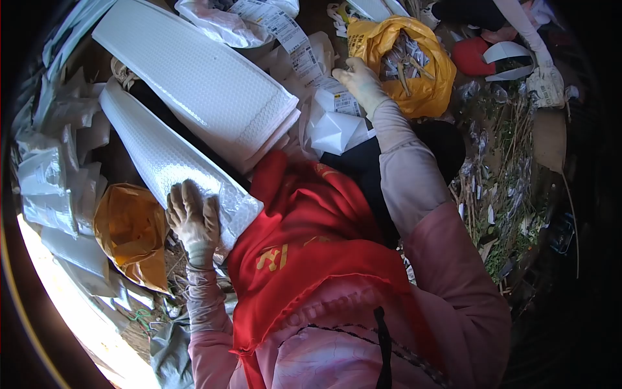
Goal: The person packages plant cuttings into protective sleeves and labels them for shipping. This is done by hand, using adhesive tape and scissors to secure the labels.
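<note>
My left hand [192, 217], in a pale work glove, lies flat with fingers spread on the lower end of a white bubble mailer [162, 146]. A thicker stack of white bubble mailers [201, 84] rests beside it, across my lap. My right hand [360, 83], also gloved, is closed with its fingers curled beside a strip of printed labels [291, 39]. Whether the fingertips grip the strip is not clear. Just below that hand lies a white plastic packet [337, 129] with a label on it. A yellow plastic bag [447, 71] holding clear plastic scraps and sticks stands right beside my right hand.
An open orange-brown bag [129, 227] stands left of my left hand, near piled clear plastic packets [48, 188]. Another person's gloved hand [546, 86] is at the upper right, by a red and white cap [472, 57]. Twigs and litter [499, 194] cover the ground at right.
</note>
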The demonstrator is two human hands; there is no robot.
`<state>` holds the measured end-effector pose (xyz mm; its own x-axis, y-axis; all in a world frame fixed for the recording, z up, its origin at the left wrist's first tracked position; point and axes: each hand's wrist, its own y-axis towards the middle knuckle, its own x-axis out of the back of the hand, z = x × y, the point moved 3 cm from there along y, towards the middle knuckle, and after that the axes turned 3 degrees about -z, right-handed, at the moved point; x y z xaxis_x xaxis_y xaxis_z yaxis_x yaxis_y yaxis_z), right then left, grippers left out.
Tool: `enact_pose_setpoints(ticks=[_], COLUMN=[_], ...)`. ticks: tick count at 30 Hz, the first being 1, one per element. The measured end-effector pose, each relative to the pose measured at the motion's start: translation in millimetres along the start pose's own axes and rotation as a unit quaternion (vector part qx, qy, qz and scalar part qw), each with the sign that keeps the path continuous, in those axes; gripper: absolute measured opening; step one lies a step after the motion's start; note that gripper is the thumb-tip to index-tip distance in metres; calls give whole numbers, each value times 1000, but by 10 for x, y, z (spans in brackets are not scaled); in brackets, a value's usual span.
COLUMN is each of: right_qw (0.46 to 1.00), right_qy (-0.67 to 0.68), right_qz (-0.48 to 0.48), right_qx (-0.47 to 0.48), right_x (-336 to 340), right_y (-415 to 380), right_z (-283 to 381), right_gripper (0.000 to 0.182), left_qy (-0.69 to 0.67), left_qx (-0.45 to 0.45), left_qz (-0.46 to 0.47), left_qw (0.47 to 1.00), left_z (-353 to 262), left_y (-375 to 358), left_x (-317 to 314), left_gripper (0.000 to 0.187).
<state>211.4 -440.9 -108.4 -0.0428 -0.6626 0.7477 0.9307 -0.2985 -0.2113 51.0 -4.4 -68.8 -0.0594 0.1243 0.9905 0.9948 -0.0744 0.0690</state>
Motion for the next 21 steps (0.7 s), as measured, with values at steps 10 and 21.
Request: enact_pose_setpoints(ticks=[10, 21], right_qw=[957, 942], right_qy=[284, 293], right_qz=[67, -46], right_qx=[-9, 155], right_x=[132, 860], right_y=[-271, -1624], right_z=[88, 797], right_gripper=[29, 27], left_qy=[-259, -790], left_qx=[-21, 218], left_qz=[-81, 323], left_qw=[962, 473], left_z=[-1029, -2268], left_y=[1033, 1068], left_x=[629, 112], left_gripper=[46, 40])
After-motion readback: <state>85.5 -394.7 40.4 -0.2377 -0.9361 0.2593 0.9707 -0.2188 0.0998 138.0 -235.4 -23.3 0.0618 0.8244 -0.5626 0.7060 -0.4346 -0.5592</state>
